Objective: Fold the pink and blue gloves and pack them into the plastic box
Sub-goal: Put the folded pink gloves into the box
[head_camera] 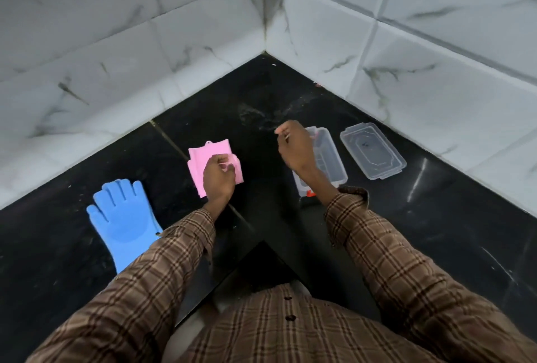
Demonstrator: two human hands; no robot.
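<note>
The left hand (pixel 218 179) pinches the soft pink rubber glove (pixel 203 165), folded small on the black shiny counter (pixel 436 231). The right hand (pixel 293 144) is loosely curled with nothing in it, up above the clear plastic box (pixel 334 162). The box's clear lid (pixel 372 150) lies just beside it. The blue rubber glove (pixel 125 217) lies flat, far left

Brown plaid shirt (pixel 261 333); long buttoned-cuff sleeves (pixel 392 261); dark front buttons (pixel 290 318)
</note>
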